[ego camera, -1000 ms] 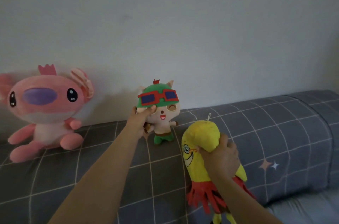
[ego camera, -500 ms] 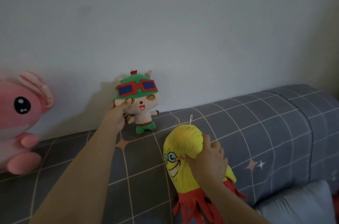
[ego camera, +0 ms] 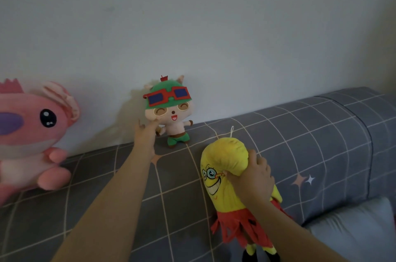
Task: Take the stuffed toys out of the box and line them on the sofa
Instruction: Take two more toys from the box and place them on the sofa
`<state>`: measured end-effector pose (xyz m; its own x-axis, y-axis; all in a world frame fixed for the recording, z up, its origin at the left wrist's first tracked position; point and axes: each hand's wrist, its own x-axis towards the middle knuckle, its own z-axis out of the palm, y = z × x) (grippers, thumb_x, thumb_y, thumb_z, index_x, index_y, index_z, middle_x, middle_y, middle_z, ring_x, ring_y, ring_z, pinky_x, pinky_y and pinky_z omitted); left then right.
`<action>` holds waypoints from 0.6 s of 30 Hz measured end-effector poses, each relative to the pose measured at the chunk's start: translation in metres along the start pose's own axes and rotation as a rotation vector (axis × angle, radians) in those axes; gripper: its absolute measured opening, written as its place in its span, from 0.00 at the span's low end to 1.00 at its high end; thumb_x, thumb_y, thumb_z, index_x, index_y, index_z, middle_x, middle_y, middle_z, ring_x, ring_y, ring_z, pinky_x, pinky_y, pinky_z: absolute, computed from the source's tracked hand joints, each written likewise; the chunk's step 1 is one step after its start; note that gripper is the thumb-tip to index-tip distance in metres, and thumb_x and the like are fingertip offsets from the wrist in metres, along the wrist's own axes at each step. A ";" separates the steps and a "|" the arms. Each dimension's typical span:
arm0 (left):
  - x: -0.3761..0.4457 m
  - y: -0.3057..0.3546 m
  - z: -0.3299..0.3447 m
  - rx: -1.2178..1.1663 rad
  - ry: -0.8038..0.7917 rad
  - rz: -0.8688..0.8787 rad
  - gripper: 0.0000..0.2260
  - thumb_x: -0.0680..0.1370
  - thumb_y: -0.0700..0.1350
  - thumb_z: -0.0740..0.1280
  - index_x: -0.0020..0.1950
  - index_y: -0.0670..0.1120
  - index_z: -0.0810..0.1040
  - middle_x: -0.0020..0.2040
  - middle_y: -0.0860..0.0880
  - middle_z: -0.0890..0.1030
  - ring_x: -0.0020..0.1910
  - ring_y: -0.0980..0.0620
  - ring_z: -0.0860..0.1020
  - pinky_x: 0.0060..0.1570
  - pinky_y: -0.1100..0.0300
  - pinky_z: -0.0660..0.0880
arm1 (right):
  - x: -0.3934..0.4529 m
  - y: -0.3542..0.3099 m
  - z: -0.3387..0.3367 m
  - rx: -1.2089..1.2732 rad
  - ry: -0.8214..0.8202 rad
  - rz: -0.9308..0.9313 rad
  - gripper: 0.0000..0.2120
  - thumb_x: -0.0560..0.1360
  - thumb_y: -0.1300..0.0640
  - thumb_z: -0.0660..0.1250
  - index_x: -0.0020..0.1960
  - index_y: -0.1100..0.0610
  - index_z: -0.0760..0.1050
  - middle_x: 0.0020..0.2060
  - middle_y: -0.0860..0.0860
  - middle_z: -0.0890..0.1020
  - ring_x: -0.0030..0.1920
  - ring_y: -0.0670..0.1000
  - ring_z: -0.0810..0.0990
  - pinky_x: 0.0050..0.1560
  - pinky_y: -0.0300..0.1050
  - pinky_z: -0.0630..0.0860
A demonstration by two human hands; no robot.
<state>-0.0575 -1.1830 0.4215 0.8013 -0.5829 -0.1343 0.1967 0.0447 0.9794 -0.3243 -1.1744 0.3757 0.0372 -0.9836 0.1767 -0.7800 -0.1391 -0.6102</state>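
A small plush with a green hat and red goggles (ego camera: 171,111) stands upright on top of the grey checked sofa back (ego camera: 300,124), against the wall. My left hand (ego camera: 145,135) is just left of it, fingers apart, fingertips touching its cheek and arm. My right hand (ego camera: 252,178) grips a yellow banana plush with a red skirt (ego camera: 222,176) by its side, holding it upright against the sofa back's front. A big pink plush (ego camera: 32,133) sits on the sofa back at far left, partly cut off by the frame edge.
A white wall (ego camera: 214,25) rises directly behind the sofa back. A light grey cushion (ego camera: 353,229) lies at the lower right. Bare sofa back stretches to the right of the green-hat plush. The box is out of view.
My left hand has let go of the green-hat plush's head and opened; the plush now stands alone. The view has shifted a little. The banana plush stays gripped in my right hand.
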 end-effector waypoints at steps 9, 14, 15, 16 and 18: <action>-0.099 -0.065 0.008 0.966 -0.024 0.516 0.11 0.79 0.49 0.62 0.57 0.45 0.75 0.58 0.44 0.76 0.61 0.44 0.72 0.62 0.48 0.68 | -0.008 0.037 -0.058 0.604 -0.107 0.138 0.30 0.67 0.53 0.75 0.65 0.53 0.67 0.55 0.52 0.77 0.54 0.53 0.75 0.54 0.52 0.73; -0.094 -0.077 0.030 1.185 -0.395 0.625 0.18 0.81 0.52 0.56 0.67 0.46 0.72 0.67 0.46 0.72 0.68 0.47 0.68 0.69 0.52 0.63 | 0.031 0.067 -0.098 0.797 -0.058 0.174 0.34 0.65 0.53 0.77 0.67 0.50 0.67 0.58 0.50 0.77 0.61 0.57 0.74 0.60 0.58 0.72; -0.089 -0.078 0.038 1.210 -0.434 0.623 0.19 0.82 0.52 0.55 0.70 0.46 0.70 0.70 0.46 0.69 0.70 0.48 0.66 0.71 0.53 0.61 | 0.042 0.071 -0.105 0.814 -0.043 0.169 0.34 0.64 0.52 0.77 0.67 0.49 0.68 0.59 0.50 0.77 0.61 0.57 0.75 0.61 0.60 0.72; -0.085 -0.078 0.046 1.238 -0.460 0.617 0.20 0.82 0.53 0.54 0.72 0.47 0.67 0.73 0.47 0.66 0.73 0.48 0.63 0.72 0.53 0.59 | 0.054 0.074 -0.112 0.829 -0.036 0.164 0.34 0.63 0.52 0.78 0.66 0.49 0.68 0.60 0.51 0.77 0.60 0.57 0.76 0.61 0.61 0.72; -0.076 -0.080 0.060 1.310 -0.467 0.609 0.22 0.82 0.54 0.52 0.75 0.48 0.61 0.76 0.47 0.61 0.76 0.48 0.57 0.74 0.52 0.54 | 0.078 0.080 -0.124 0.881 -0.047 0.135 0.36 0.60 0.50 0.79 0.66 0.49 0.70 0.60 0.51 0.78 0.59 0.57 0.77 0.61 0.62 0.73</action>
<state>-0.1681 -1.1905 0.3624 0.2783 -0.9502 0.1399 -0.9150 -0.2181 0.3394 -0.4616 -1.2477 0.4366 0.0203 -0.9990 0.0399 -0.0166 -0.0403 -0.9991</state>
